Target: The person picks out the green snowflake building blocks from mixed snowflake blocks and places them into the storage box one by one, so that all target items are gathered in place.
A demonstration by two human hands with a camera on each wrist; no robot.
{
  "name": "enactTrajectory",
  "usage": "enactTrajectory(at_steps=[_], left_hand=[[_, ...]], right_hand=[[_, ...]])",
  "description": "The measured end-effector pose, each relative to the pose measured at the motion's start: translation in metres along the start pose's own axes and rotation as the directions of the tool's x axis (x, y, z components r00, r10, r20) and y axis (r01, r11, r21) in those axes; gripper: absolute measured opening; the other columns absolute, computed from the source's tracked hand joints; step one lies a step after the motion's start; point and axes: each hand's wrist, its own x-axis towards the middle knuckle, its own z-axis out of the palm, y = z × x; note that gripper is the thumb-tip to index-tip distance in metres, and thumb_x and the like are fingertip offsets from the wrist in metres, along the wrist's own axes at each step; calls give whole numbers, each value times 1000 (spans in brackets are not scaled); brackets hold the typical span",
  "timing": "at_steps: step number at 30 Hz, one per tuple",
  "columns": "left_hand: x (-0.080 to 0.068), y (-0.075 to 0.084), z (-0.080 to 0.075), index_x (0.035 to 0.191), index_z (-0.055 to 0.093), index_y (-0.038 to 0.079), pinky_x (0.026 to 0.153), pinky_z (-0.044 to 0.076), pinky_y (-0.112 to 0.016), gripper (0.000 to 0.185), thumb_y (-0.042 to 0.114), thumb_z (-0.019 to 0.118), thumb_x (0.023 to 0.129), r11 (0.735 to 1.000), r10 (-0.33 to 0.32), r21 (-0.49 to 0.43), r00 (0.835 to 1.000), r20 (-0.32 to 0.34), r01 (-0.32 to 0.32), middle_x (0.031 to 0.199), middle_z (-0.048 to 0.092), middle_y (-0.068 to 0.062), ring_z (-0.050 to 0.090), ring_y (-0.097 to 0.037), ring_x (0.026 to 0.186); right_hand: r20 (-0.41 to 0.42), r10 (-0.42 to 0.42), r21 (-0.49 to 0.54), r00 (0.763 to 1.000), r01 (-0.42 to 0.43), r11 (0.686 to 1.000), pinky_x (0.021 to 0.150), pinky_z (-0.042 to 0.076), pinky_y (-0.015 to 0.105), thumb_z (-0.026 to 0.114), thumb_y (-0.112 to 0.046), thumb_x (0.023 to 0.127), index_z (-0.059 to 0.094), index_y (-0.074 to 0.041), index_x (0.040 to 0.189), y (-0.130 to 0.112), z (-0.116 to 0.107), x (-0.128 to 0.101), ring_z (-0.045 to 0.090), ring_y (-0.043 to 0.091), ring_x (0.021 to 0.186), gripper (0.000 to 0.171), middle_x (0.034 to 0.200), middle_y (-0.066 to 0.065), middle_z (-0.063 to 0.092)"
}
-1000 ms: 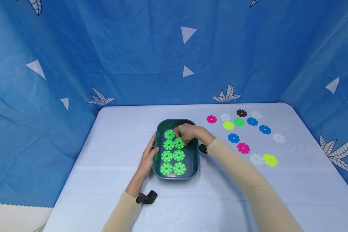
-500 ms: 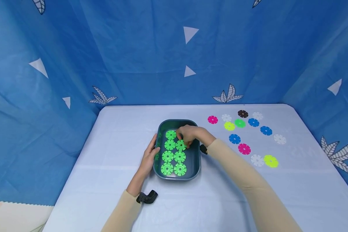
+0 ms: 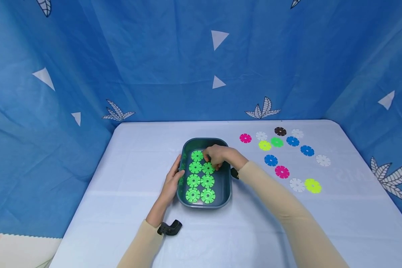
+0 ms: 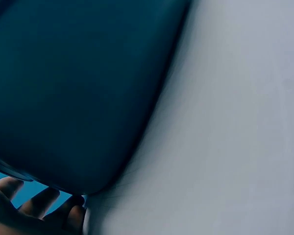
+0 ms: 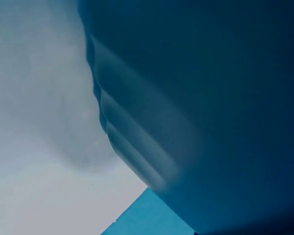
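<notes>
Steadying the tray (image 3: 225,186) with the left hand (image 3: 172,182), a person's right hand (image 3: 217,155) fingers pinch a green disc (image 3: 208,168) into its row.

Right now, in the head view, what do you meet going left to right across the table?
Left hand → dark teal tray → pink disc → brown disc → right-most white disc.

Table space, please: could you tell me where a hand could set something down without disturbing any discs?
Bare cloth lies left of the tray, beyond the left hand, and along the table's near edge. Behind the tray is free too. The far right is crowded with loose discs; the tray is almost full of green discs.
</notes>
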Motion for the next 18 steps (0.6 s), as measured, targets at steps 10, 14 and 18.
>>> enactTrajectory(at_steps=[10,14,18], left_hand=[[1,1,0,158,17,24,123,5,-50,58,17,38,104,1000,-4,-1,1000,2,4,166,10,-1,4,-23,153],[1,0,0,158,18,23,123,5,-50,58,16,38,104,1000,-8,1,1000,-4,8,166,10,-1,4,-24,153],[1,-1,1,158,18,23,123,5,-50,58,16,38,104,1000,-9,6,1000,-11,10,166,11,-1,4,-24,153]], right_hand=[[-67,-42,-15,997,41,999,61,48,25,68,-5,89,59,-5,106,-1,-5,-4,63,15,63,19,85,8,62],[-112,-122,106,986,134,985,64,51,27,66,-8,92,58,-2,112,4,-12,-12,68,21,70,23,80,7,65],[-157,-192,296,969,231,927,66,53,30,64,-9,93,56,3,115,16,-22,-28,70,24,75,26,82,8,65]])
